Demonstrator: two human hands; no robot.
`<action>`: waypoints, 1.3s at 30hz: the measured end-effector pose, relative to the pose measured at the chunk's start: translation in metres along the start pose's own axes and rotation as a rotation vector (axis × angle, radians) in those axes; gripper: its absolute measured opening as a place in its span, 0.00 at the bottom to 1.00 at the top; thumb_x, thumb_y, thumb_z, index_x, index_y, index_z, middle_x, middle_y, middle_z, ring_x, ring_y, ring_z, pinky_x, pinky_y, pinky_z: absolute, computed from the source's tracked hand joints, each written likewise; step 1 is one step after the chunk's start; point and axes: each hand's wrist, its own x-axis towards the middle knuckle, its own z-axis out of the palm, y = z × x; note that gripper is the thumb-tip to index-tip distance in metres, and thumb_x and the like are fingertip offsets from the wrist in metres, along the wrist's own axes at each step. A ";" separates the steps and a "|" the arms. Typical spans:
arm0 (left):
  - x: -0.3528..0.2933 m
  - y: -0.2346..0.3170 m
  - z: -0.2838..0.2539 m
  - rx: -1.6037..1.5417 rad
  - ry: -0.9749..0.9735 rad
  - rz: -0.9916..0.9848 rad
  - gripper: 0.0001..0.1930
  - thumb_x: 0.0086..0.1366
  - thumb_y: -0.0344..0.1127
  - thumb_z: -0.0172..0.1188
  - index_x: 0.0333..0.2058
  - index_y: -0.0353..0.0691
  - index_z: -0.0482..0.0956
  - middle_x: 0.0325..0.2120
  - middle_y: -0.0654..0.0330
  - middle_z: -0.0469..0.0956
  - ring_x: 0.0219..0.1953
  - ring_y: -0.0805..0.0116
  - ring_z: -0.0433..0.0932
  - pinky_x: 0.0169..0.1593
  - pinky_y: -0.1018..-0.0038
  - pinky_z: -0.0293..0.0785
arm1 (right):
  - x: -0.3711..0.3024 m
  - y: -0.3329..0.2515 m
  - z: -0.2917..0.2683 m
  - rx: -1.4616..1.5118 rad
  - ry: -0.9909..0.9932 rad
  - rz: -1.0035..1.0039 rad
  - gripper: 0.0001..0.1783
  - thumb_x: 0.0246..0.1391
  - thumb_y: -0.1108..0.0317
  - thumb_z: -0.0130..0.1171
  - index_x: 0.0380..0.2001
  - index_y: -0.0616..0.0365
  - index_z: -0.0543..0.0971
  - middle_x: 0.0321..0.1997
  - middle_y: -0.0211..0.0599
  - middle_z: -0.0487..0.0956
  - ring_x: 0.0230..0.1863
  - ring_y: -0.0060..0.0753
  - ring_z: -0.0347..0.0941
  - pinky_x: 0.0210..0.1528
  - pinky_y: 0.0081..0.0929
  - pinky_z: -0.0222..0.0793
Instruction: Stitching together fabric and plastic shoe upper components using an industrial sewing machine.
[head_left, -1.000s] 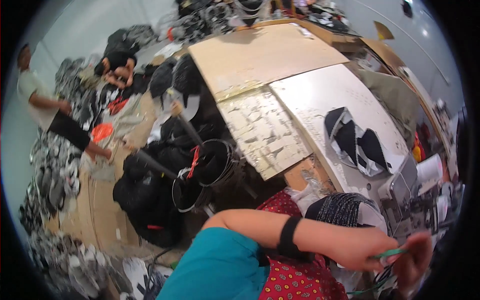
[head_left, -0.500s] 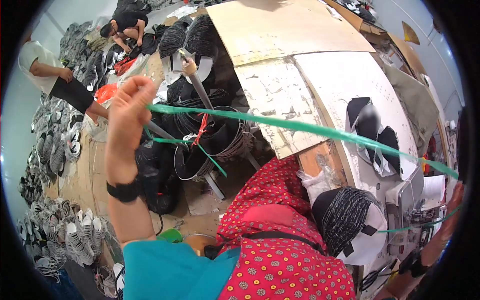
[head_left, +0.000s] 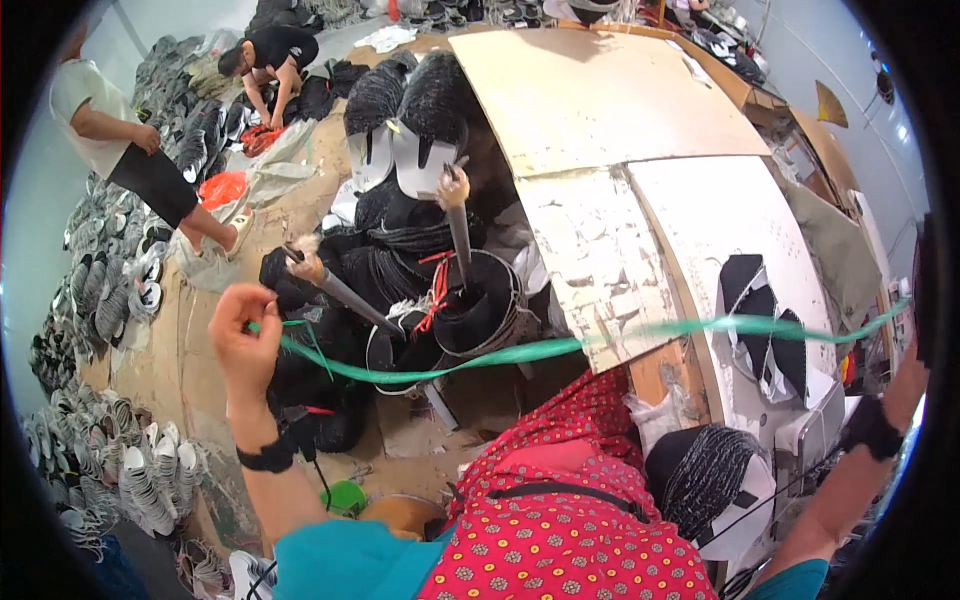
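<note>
A green plastic strip [head_left: 540, 349] stretches across the view in a shallow sag. My left hand [head_left: 245, 335] is closed in a pinch on its left end, with a short loose tail beside the fingers. The strip's other end runs to the right rim, by my right hand [head_left: 912, 365], whose fingers are hidden in the dark edge. Below the strip's middle stand two metal posts, a right post [head_left: 458, 235] and a left post [head_left: 345, 290], with wrapped tips. Black shoe uppers [head_left: 395, 255] are packed around them, with red ties.
A bundle of dark knit uppers [head_left: 705, 475] lies right of my red patterned apron [head_left: 540, 540]. Worn boards [head_left: 600, 100] cover the bench at far right, with black-and-white pieces [head_left: 765, 310] on it. Heaped uppers [head_left: 110, 290] line the left; one person [head_left: 275, 60] crouches, another [head_left: 110, 130] stands.
My left hand has lowered, and the strip has gone from tight and slanting to sagging. My right forearm has come up and further into view. The whole view has shifted slightly.
</note>
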 end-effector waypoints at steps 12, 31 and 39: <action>0.017 0.093 0.104 -0.404 -0.055 -0.008 0.10 0.55 0.27 0.69 0.36 0.35 0.81 0.20 0.63 0.74 0.22 0.76 0.72 0.29 0.79 0.68 | -0.160 0.019 0.285 -0.275 -0.778 -0.180 0.09 0.46 0.64 0.69 0.27 0.58 0.83 0.27 0.37 0.81 0.27 0.31 0.76 0.34 0.27 0.70; 0.068 0.070 0.151 -0.214 0.046 0.257 0.06 0.55 0.21 0.61 0.31 0.37 0.74 0.30 0.56 0.76 0.32 0.57 0.77 0.36 0.70 0.73 | -0.189 0.038 0.335 0.024 -1.135 0.166 0.08 0.52 0.73 0.63 0.35 0.64 0.81 0.31 0.30 0.79 0.33 0.20 0.73 0.37 0.21 0.68; 0.037 0.110 0.091 -0.178 -0.020 0.240 0.06 0.62 0.25 0.57 0.36 0.39 0.69 0.28 0.56 0.75 0.27 0.55 0.78 0.29 0.70 0.72 | -0.202 0.013 0.318 -0.081 -1.003 -0.763 0.08 0.47 0.75 0.63 0.34 0.58 0.78 0.30 0.40 0.71 0.27 0.48 0.73 0.27 0.39 0.68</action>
